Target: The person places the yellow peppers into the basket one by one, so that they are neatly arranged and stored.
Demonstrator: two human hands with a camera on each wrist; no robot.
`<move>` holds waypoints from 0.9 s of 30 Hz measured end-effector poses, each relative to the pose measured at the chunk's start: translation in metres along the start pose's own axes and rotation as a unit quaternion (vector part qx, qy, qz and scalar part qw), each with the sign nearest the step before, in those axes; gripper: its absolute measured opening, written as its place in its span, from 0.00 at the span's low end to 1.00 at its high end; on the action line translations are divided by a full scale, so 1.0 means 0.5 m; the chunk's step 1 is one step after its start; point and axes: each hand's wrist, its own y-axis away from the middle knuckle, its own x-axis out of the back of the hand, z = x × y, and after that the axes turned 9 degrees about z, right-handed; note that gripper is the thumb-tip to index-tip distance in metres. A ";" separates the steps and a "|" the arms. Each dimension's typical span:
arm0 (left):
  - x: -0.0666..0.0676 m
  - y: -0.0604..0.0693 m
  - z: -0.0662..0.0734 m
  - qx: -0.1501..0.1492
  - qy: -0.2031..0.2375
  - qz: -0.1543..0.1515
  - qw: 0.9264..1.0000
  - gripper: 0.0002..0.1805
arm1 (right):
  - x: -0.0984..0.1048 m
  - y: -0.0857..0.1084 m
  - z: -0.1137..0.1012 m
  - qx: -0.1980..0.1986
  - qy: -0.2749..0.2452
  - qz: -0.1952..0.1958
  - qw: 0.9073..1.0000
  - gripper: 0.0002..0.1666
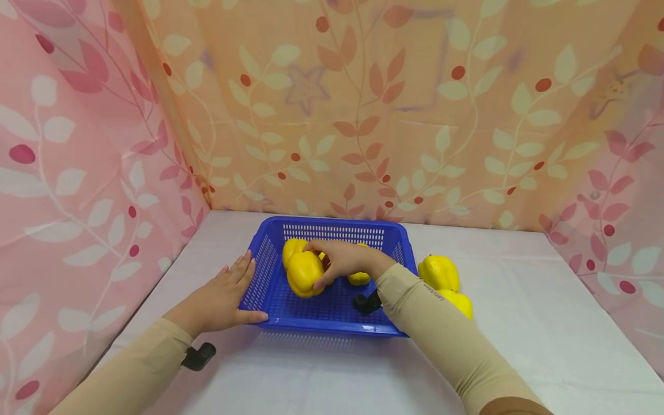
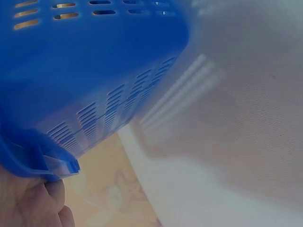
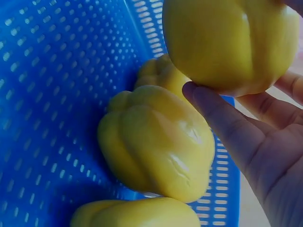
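Observation:
A yellow bell pepper (image 1: 305,274) is held in my right hand (image 1: 344,259), inside the blue basket (image 1: 332,329). In the right wrist view the thumb and fingers pinch this held pepper (image 3: 232,42) above the others. Behind it in the head view sits another yellow pepper (image 1: 293,248), and one more pepper (image 1: 359,279) shows partly under my right forearm. My left hand (image 1: 218,297) rests on the basket's left rim, fingers straight and thumb on the front corner. The left wrist view shows the basket's outer wall (image 2: 94,56) beside that hand.
Two yellow peppers lie on the white tabletop right of the basket: a farther pepper (image 1: 439,272) and a nearer pepper (image 1: 459,302), partly covered by my right sleeve. Floral curtains (image 1: 332,115) stand behind and on both sides of the table.

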 end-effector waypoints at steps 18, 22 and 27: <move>0.004 -0.001 0.001 0.005 0.006 -0.007 1.000 0.62 | -0.023 -0.015 -0.003 -0.014 0.027 -0.042 0.999 0.42; 0.006 0.000 0.003 0.008 0.007 -0.008 1.000 0.62 | -0.029 -0.019 -0.003 -0.005 0.033 -0.057 0.998 0.42; 0.004 -0.001 0.004 0.013 0.005 -0.011 1.000 0.63 | -0.036 -0.022 -0.008 -0.014 0.013 -0.078 0.997 0.43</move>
